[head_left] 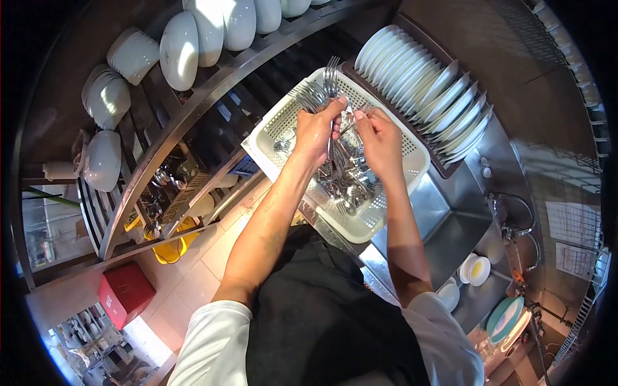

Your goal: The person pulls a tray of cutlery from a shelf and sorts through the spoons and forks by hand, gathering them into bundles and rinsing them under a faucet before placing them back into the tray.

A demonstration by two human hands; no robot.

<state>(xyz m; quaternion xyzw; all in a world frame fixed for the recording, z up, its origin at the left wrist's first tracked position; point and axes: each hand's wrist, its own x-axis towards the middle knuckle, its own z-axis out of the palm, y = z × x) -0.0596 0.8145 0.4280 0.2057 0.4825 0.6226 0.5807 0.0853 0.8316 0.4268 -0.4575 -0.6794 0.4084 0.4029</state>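
My left hand (317,128) is closed around a bunch of forks (310,95), their tines fanning out beyond my fingers and some handles hanging below. My right hand (378,135) is beside it over the same basket, thumb and fingers pinched together on a thin piece of metal cutlery (348,127); its end is hidden, so I cannot tell its kind. Beneath both hands is a cream perforated plastic basket (420,161), with loose spoons and other cutlery (347,193) heaped in it.
A dark rack of upright white plates (412,71) stands right beyond the basket. At right are a steel sink (450,222), a faucet (512,228) and a white cup (475,269). White bowls (179,51) line a slatted shelf at upper left. A red box (125,294) sits on the floor.
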